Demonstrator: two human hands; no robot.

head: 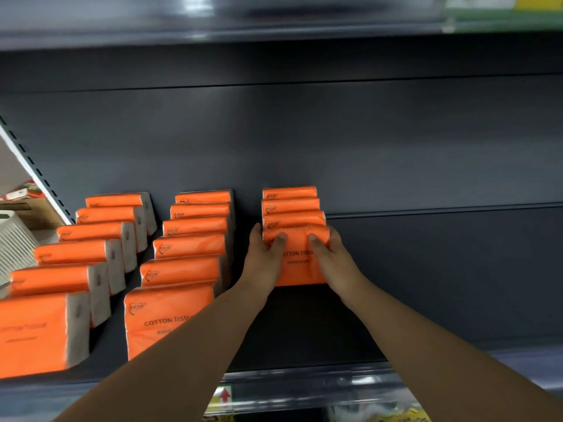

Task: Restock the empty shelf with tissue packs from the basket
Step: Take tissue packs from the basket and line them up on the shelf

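Fingers of left hand (264,258) and right hand (333,258) curl round the centre-frame tissue pack (300,271), likely squaring it against its row (291,208).

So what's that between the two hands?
An orange tissue pack. The left hand and right hand grip its sides, thumbs on its front, as the head view shows.

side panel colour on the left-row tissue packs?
Pale grey-beige, against orange fronts. The tissue packs show it best in the head view.
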